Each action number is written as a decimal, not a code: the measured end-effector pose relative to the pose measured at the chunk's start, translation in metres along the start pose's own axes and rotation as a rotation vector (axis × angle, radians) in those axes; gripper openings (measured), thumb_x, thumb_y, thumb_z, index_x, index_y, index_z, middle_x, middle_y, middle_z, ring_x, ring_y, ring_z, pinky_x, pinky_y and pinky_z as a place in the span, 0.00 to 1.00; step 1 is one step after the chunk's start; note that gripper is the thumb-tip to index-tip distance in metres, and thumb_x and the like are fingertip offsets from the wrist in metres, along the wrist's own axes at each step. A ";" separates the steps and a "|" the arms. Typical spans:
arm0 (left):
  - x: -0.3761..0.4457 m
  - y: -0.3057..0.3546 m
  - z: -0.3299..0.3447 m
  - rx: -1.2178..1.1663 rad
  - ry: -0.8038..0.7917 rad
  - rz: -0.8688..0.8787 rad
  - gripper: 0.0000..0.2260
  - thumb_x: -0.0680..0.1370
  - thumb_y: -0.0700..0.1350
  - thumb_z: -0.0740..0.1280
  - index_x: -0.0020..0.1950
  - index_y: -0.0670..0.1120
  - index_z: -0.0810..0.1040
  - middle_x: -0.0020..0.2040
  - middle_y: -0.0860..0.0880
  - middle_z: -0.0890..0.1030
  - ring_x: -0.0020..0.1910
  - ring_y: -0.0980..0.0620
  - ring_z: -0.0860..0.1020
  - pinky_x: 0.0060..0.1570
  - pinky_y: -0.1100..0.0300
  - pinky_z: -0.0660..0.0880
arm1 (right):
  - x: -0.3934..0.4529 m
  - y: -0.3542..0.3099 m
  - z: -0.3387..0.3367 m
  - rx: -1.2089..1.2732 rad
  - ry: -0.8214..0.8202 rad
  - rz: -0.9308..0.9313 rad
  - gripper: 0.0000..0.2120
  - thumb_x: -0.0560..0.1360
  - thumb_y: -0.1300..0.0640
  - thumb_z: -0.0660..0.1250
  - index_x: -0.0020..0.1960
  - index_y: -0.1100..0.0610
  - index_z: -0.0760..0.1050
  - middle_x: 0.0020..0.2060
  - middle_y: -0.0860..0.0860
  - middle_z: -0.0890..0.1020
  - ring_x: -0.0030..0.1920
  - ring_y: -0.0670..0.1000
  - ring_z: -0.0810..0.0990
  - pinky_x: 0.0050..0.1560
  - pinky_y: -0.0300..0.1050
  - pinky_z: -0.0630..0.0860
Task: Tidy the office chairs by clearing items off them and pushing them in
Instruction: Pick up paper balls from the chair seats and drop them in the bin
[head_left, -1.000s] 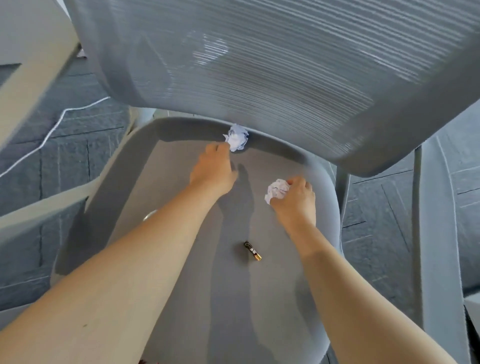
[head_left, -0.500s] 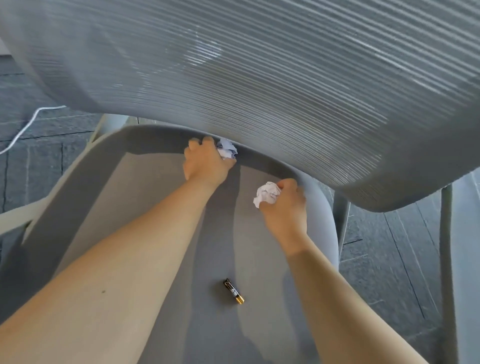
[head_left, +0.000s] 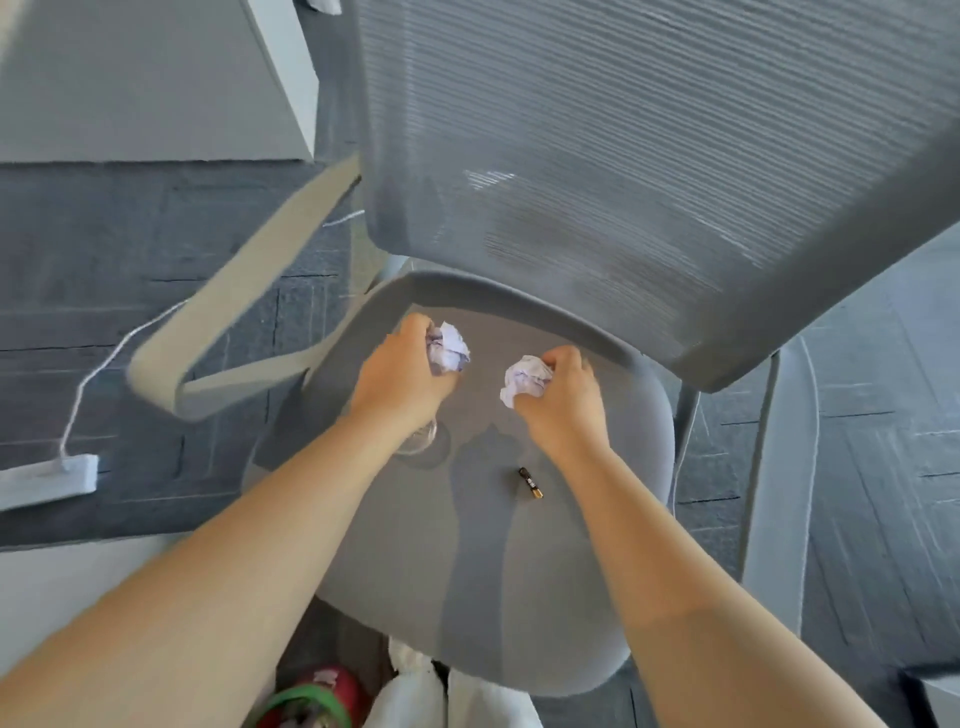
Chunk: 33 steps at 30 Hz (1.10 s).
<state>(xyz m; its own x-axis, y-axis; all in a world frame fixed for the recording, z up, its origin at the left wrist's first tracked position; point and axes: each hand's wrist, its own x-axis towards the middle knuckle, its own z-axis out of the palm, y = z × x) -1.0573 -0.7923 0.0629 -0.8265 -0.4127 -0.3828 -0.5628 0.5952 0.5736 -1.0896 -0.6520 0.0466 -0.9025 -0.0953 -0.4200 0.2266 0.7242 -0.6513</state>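
A grey office chair fills the view, its seat (head_left: 467, 571) below me and its mesh backrest (head_left: 623, 156) above. My left hand (head_left: 400, 374) is shut on a crumpled white paper ball (head_left: 449, 345) near the back of the seat. My right hand (head_left: 563, 397) is shut on a second crumpled paper ball (head_left: 524, 379). A small black-and-gold battery (head_left: 530, 482) lies on the seat just below my right wrist. A clear round object (head_left: 421, 441) shows partly under my left wrist.
The chair's beige left armrest (head_left: 234, 312) juts out at left. A white power strip (head_left: 47, 478) with its cable lies on the dark carpet. A grey desk panel (head_left: 145, 83) is at top left. Something red and green (head_left: 311, 696) and white sits below the seat's front edge.
My left hand has closed on the paper ball at the back of the seat and drawn it forward. Both hands now hold paper above the seat. The view has pulled back.
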 end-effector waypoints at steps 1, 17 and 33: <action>-0.014 -0.003 -0.014 -0.009 0.023 0.002 0.17 0.74 0.44 0.66 0.62 0.43 0.69 0.59 0.44 0.77 0.59 0.42 0.75 0.49 0.58 0.68 | -0.012 -0.012 -0.001 0.003 -0.018 -0.038 0.15 0.72 0.61 0.65 0.57 0.63 0.68 0.58 0.58 0.74 0.60 0.58 0.71 0.54 0.49 0.70; -0.240 -0.111 -0.051 -0.358 0.516 -0.586 0.15 0.72 0.48 0.67 0.57 0.45 0.74 0.51 0.47 0.81 0.45 0.48 0.76 0.40 0.61 0.70 | -0.154 -0.073 0.076 -0.373 -0.537 -0.668 0.16 0.72 0.61 0.67 0.58 0.62 0.70 0.56 0.57 0.76 0.52 0.55 0.73 0.45 0.44 0.67; -0.393 -0.238 0.087 -0.611 0.588 -1.164 0.18 0.73 0.49 0.69 0.58 0.43 0.70 0.58 0.40 0.76 0.58 0.39 0.75 0.49 0.51 0.73 | -0.272 0.057 0.180 -0.715 -0.891 -0.696 0.17 0.72 0.64 0.66 0.60 0.60 0.70 0.58 0.57 0.77 0.56 0.58 0.77 0.49 0.49 0.75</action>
<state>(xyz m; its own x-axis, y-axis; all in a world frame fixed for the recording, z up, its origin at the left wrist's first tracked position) -0.5989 -0.7121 0.0137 0.2994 -0.7588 -0.5784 -0.6864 -0.5924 0.4218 -0.7651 -0.7075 0.0099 -0.1435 -0.8000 -0.5825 -0.6673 0.5129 -0.5400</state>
